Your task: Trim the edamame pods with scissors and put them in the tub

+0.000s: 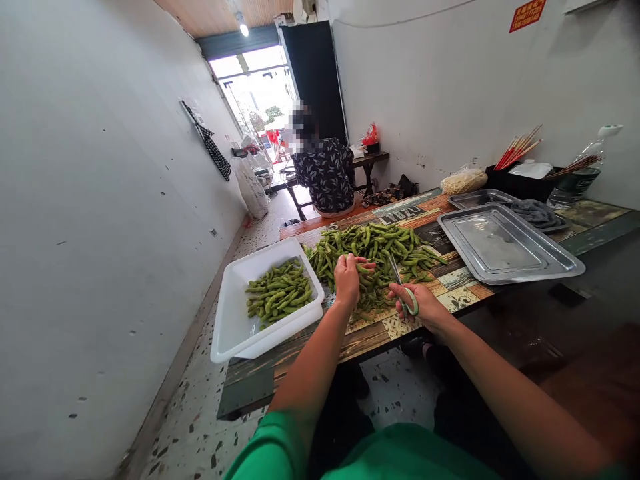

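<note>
My right hand (423, 305) is closed round a pair of scissors (412, 302) with pale green handles, the blades pointing up and away over the pods. To its left, my left hand (347, 279) pinches a green edamame pod (362, 269), partly hidden by the fingers. Both hands are at the near side of a big heap of edamame pods (373, 239) spread on the table. Left of the heap, a white plastic tub (223, 327) holds more edamame pods (280, 293) and sits tilted at the table's left end.
On the right lie a metal tray (505, 267) and a second tray (475, 199) with dark cloth-like stuff. Behind them are a black box of skewers (505, 179), a bottle (575, 181) and a bag of noodle-like strands (464, 181). A person (325, 170) sits farther back, facing away.
</note>
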A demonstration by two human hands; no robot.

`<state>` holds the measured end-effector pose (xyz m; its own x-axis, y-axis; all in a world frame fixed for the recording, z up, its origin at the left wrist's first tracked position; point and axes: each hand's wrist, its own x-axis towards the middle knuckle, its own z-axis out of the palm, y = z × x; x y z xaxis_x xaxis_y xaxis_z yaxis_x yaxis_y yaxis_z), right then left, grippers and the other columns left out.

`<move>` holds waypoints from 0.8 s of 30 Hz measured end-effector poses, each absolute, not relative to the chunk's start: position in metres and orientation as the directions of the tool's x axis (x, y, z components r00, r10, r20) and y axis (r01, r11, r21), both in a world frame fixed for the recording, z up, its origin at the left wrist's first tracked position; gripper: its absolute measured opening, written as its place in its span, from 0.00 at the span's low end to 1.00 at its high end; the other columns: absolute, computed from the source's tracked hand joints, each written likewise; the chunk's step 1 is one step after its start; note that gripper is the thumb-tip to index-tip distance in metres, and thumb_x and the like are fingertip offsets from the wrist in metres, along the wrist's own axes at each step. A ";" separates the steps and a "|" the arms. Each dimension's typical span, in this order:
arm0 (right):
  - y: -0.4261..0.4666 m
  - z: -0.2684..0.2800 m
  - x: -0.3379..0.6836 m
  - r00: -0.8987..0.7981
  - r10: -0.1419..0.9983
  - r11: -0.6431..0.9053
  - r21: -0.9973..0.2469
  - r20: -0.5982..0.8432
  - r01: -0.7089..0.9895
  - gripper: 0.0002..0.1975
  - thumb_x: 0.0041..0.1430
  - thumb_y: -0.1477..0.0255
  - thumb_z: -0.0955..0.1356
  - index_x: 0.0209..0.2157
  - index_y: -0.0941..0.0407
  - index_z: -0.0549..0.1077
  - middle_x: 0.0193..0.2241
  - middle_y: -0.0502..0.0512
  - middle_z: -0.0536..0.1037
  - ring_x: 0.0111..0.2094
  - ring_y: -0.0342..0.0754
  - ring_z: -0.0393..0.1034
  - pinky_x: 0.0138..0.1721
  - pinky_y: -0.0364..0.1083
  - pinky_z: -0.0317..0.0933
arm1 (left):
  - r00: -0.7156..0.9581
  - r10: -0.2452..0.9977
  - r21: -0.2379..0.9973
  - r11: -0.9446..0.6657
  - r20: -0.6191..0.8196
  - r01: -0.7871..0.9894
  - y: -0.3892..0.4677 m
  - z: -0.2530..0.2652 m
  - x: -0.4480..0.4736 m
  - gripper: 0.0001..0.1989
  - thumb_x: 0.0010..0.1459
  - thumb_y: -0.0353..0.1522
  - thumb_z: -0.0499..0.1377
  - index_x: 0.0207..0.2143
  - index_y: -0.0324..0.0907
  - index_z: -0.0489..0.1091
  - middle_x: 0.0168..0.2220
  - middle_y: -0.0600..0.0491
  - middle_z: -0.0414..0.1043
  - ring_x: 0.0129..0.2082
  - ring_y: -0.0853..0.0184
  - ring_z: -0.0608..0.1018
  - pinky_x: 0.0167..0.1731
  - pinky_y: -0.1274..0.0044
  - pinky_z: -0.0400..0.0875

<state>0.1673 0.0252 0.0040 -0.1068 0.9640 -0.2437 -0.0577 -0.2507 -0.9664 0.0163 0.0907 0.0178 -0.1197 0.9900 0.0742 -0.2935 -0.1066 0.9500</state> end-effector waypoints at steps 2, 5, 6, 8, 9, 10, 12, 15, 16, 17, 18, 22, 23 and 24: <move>0.025 0.004 0.170 -0.115 0.961 -0.259 -0.963 -0.250 -0.076 0.24 0.47 0.51 0.72 0.27 0.59 0.70 0.15 0.48 0.69 0.14 0.39 0.63 0.09 0.36 0.50 | -0.191 0.979 0.975 -0.111 0.073 -0.193 0.095 0.017 0.012 0.07 0.61 0.36 0.49 0.35 0.41 0.60 0.28 0.56 0.70 0.18 0.75 0.68 0.20 0.81 0.61; 0.024 0.002 0.172 -0.116 0.959 -0.271 -0.956 -0.259 -0.107 0.23 0.48 0.52 0.71 0.27 0.59 0.70 0.15 0.48 0.68 0.14 0.39 0.63 0.08 0.36 0.49 | -0.269 0.939 0.968 -0.167 0.215 0.188 0.097 0.018 0.003 0.08 0.58 0.36 0.53 0.36 0.40 0.66 0.28 0.54 0.70 0.23 0.72 0.71 0.26 0.79 0.65; 0.025 0.000 0.172 -0.114 0.959 -0.272 -0.956 -0.260 -0.112 0.23 0.48 0.52 0.72 0.27 0.59 0.70 0.15 0.48 0.68 0.14 0.39 0.63 0.08 0.36 0.49 | -0.270 0.918 0.920 -0.189 0.289 0.342 0.096 0.020 0.000 0.09 0.57 0.36 0.55 0.36 0.40 0.68 0.29 0.52 0.71 0.27 0.70 0.73 0.29 0.78 0.66; 0.025 -0.004 0.173 -0.104 0.960 -0.270 -0.956 -0.258 -0.116 0.22 0.48 0.52 0.72 0.27 0.59 0.70 0.15 0.48 0.68 0.14 0.39 0.63 0.08 0.36 0.48 | -0.187 0.904 0.768 -0.202 0.386 0.608 0.089 0.028 -0.003 0.10 0.55 0.37 0.57 0.35 0.40 0.71 0.32 0.50 0.73 0.33 0.66 0.75 0.35 0.76 0.67; 0.026 -0.007 0.174 -0.098 0.961 -0.269 -0.956 -0.259 -0.114 0.22 0.47 0.52 0.72 0.27 0.59 0.70 0.15 0.48 0.69 0.14 0.39 0.63 0.08 0.36 0.48 | -0.105 0.918 0.671 -0.198 0.383 0.714 0.084 0.033 -0.004 0.10 0.55 0.38 0.58 0.35 0.41 0.72 0.33 0.49 0.74 0.35 0.65 0.75 0.37 0.76 0.67; 0.026 -0.009 0.175 -0.094 0.962 -0.267 -0.957 -0.258 -0.112 0.23 0.46 0.52 0.72 0.28 0.59 0.70 0.15 0.48 0.69 0.14 0.39 0.63 0.08 0.35 0.48 | -0.005 0.941 0.565 -0.199 0.339 0.801 0.079 0.039 -0.004 0.10 0.55 0.38 0.58 0.34 0.42 0.73 0.33 0.49 0.75 0.36 0.64 0.76 0.37 0.75 0.67; 0.026 -0.013 0.177 -0.095 0.963 -0.263 -0.958 -0.253 -0.116 0.23 0.45 0.52 0.73 0.28 0.59 0.70 0.15 0.48 0.69 0.14 0.39 0.63 0.08 0.35 0.48 | 0.206 0.965 0.339 -0.251 0.161 0.907 0.068 0.050 -0.002 0.07 0.54 0.35 0.58 0.33 0.44 0.75 0.35 0.49 0.76 0.38 0.62 0.76 0.38 0.75 0.67; 0.025 -0.016 0.179 -0.110 0.965 -0.252 -0.960 -0.240 -0.119 0.23 0.44 0.52 0.73 0.28 0.59 0.70 0.15 0.47 0.69 0.14 0.40 0.63 0.08 0.35 0.47 | 0.370 0.926 0.122 -0.360 -0.070 0.925 0.060 0.054 0.002 0.11 0.51 0.28 0.58 0.35 0.47 0.76 0.36 0.49 0.77 0.39 0.60 0.77 0.38 0.74 0.68; 0.025 -0.017 0.179 -0.109 0.965 -0.249 -0.961 -0.237 -0.119 0.23 0.44 0.52 0.73 0.28 0.59 0.70 0.15 0.47 0.69 0.14 0.40 0.63 0.08 0.35 0.47 | 0.380 0.919 0.096 -0.371 -0.102 0.924 0.060 0.052 0.003 0.13 0.50 0.25 0.57 0.35 0.47 0.76 0.36 0.49 0.77 0.39 0.59 0.77 0.38 0.73 0.69; 0.025 -0.017 0.180 -0.107 0.966 -0.246 -0.962 -0.234 -0.118 0.23 0.44 0.53 0.73 0.28 0.59 0.70 0.15 0.47 0.69 0.14 0.40 0.63 0.08 0.36 0.47 | 0.380 0.918 0.090 -0.371 -0.117 0.924 0.061 0.048 0.002 0.14 0.49 0.24 0.57 0.35 0.47 0.77 0.35 0.48 0.77 0.38 0.59 0.77 0.38 0.73 0.69; 0.025 -0.017 0.180 -0.104 0.968 -0.241 -0.963 -0.229 -0.118 0.23 0.44 0.53 0.73 0.28 0.59 0.70 0.15 0.47 0.69 0.14 0.40 0.63 0.08 0.36 0.47 | 0.373 0.920 0.102 -0.362 -0.117 0.926 0.063 0.042 0.001 0.14 0.47 0.23 0.58 0.34 0.47 0.77 0.33 0.48 0.76 0.38 0.58 0.78 0.37 0.73 0.69; 0.025 -0.020 0.182 -0.105 0.971 -0.226 -0.966 -0.213 -0.126 0.24 0.44 0.51 0.72 0.28 0.58 0.70 0.15 0.48 0.69 0.14 0.41 0.63 0.08 0.37 0.48 | 0.378 0.926 0.253 -0.369 0.015 0.894 0.071 0.024 -0.006 0.11 0.42 0.21 0.61 0.24 0.47 0.75 0.25 0.50 0.73 0.33 0.57 0.77 0.35 0.74 0.70; 0.026 -0.021 0.183 -0.105 0.972 -0.221 -0.968 -0.209 -0.120 0.24 0.44 0.50 0.72 0.28 0.58 0.70 0.15 0.48 0.69 0.14 0.41 0.63 0.09 0.37 0.48 | 0.383 0.922 0.293 -0.384 0.064 0.876 0.071 0.023 -0.007 0.10 0.41 0.21 0.62 0.22 0.46 0.73 0.23 0.51 0.71 0.32 0.58 0.77 0.34 0.74 0.70; 0.026 -0.022 0.183 -0.114 0.971 -0.222 -0.969 -0.210 -0.108 0.24 0.43 0.50 0.72 0.28 0.58 0.70 0.15 0.48 0.70 0.14 0.41 0.63 0.09 0.38 0.48 | 0.385 0.917 0.329 -0.398 0.106 0.856 0.071 0.022 -0.008 0.10 0.40 0.21 0.62 0.21 0.46 0.72 0.22 0.51 0.70 0.31 0.59 0.77 0.34 0.75 0.70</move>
<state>0.1831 0.0261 -0.0224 -0.1144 0.9710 -0.2099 -0.1077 -0.2222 -0.9690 -0.0083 0.0710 0.0222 0.3854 0.9166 0.1063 0.8563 -0.3982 0.3290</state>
